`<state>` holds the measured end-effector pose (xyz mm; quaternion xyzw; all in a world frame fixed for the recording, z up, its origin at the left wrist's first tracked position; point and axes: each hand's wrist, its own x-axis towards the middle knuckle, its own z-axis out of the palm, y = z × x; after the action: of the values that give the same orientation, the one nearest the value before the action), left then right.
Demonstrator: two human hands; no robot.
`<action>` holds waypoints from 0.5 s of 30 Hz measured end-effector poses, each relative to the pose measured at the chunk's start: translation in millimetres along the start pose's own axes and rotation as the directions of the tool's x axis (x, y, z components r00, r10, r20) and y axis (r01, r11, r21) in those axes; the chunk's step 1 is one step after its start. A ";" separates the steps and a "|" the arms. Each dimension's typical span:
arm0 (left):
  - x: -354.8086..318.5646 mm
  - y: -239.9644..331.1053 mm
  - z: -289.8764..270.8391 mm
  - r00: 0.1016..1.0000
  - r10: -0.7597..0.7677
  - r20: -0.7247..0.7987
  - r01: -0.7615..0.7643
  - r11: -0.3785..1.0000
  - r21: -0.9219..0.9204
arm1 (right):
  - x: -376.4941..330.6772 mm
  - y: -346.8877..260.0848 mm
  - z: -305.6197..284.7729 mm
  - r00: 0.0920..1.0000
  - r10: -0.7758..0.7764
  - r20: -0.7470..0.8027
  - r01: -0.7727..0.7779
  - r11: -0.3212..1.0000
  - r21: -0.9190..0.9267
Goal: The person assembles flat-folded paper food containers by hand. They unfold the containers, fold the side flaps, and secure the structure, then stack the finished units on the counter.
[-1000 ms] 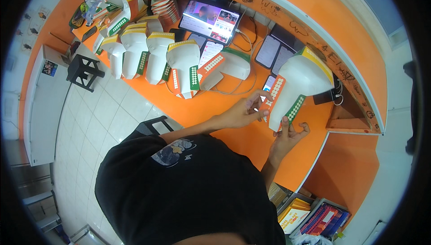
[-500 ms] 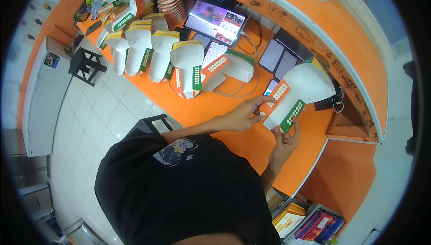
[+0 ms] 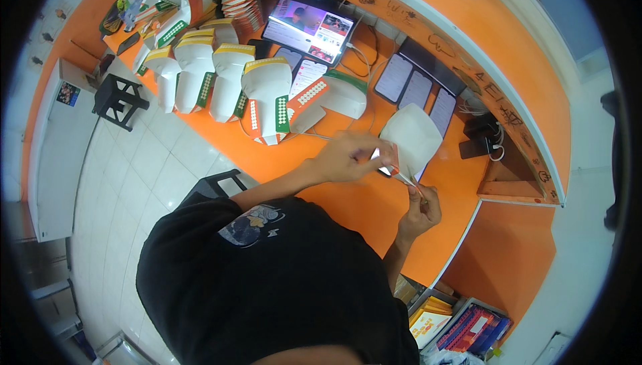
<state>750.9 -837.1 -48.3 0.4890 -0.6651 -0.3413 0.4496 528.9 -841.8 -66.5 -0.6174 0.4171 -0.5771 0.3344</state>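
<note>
Over the counter on the right I hold a paper food carton (image 3: 411, 135), white inside with orange and green side flaps. Its broad rounded panel points away from me, and its near end is tilted, so its side flaps show nearly edge-on. My left hand (image 3: 352, 157) is closed with thumb and fingers at the orange flap on the left. The near right corner is pinched in my right hand (image 3: 421, 210), its fingers curled round the green side. Beside these, several folded cartons (image 3: 269, 87) of the same kind stand in a row to the left.
Behind the row lie more cartons (image 3: 180, 0) and a stack of flat ones (image 3: 242, 0). A lit tablet (image 3: 309, 30) and several phones (image 3: 394, 76) with cables rest on the orange counter (image 3: 267, 159). A black stool (image 3: 120, 101) stands left on the tiled floor. Folders (image 3: 475, 328) sit lower right.
The carton has tipped and turned, so its white inside and flaps now show foreshortened. My left hand has moved slightly left and up; my right hand keeps its hold near the same place.
</note>
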 end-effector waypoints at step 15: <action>0.2 -20.5 -16.5 0.935 -0.352 -0.048 0.278 0.808 -0.520 | 10.4 9.9 -0.9 0.823 0.214 0.526 -0.296 0.952 0.075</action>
<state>773.2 -843.4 -60.6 0.4805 -0.4280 -0.5377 0.5448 526.5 -855.3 -70.7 -0.6592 0.3467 -0.3726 0.5535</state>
